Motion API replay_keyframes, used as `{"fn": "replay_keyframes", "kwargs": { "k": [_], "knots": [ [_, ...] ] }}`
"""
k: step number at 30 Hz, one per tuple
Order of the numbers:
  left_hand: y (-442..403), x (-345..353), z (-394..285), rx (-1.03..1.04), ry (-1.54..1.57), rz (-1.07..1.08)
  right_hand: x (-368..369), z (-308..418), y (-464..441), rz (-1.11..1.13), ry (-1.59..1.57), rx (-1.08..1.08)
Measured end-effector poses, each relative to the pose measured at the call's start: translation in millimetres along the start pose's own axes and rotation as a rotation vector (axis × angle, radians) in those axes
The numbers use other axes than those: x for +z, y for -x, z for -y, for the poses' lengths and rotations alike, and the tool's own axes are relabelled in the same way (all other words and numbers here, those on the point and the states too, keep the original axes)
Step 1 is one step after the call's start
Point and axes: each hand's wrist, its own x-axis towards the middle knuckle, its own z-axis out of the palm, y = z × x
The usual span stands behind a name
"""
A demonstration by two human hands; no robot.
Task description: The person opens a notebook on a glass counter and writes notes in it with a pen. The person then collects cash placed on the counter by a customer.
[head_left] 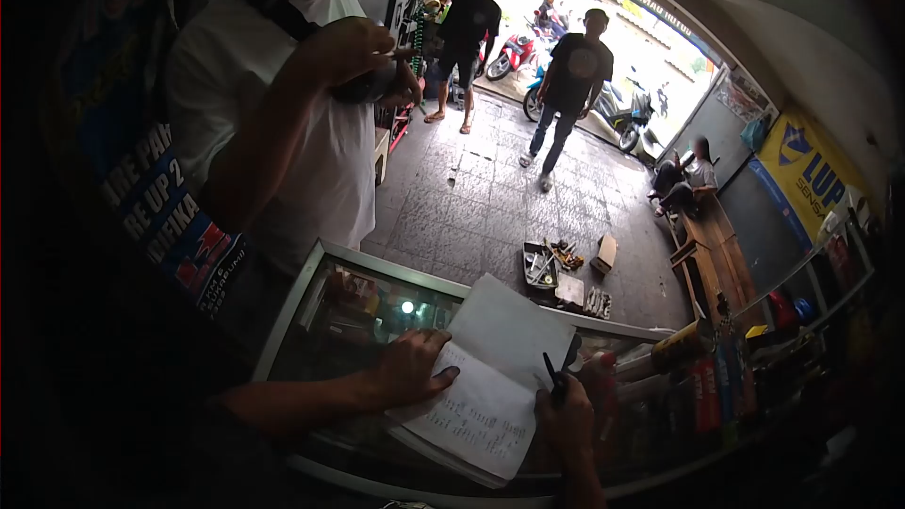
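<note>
One open notebook point(514, 320) lies under the left hand point(412, 369), whose thumb and fingers rest apart; the right hand point(567, 412) is clamped on a pen point(550, 369), handwriting point(483, 415) left of its fingers; writing seems the step in hand; another stroke would call for the pen meeting a steadied notebook.

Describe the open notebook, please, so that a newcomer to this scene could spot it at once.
Start at the glass-topped counter along the bottom of the view. Near its middle lies the open notebook, with a dark pen over its right side. Broad pale pages set it apart from its darker surroundings: the nearer bears rows of handwriting, the farther looks blank.
</note>
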Motion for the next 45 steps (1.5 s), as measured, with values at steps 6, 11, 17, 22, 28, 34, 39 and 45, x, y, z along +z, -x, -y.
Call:
{"fn": "replay_keyframes", "kwargs": {
  "k": [6, 11, 17, 22, 28, 34, 39, 45],
  "knots": [
    [2.2, -5.0, -8.4, -0.053, -0.002, 0.017, -1.3, -9.3, 6.5, -0.072, -0.024, -0.025],
    [3.1, -7.0, -9.4, 0.088, -0.159, -0.093, -4.9, -11.8, 2.8, -0.177, 0.069, -0.120],
    [1.2, -24.5, -37.6, 0.601, -0.188, -0.290, -30.0, 65.0, 1.0, 0.311, 0.153, -0.440],
    [3.6, -6.1, -21.3, 0.578, -0.123, -0.042, -17.9, 65.5, -21.5, 0.466, -0.164, -0.512],
    [3.9, -10.6, -32.0, 0.315, 0.096, 0.091, 14.6, 19.1, -26.8, 0.534, -1.124, -0.069],
    [9.6, 13.0, -28.4, 0.391, 0.290, -0.045, 39.5, 36.5, -2.1, 0.546, -1.073, -0.271],
    [15.5, -1.9, -39.4, 0.254, 0.308, 0.143, 26.9, 36.2, -2.7, 0.523, -1.183, -0.274],
    [12.8, -6.4, -35.9, 0.247, 0.277, 0.142, 30.9, 17.3, -6.8, 0.499, -1.549, -0.247]
  ]
}}
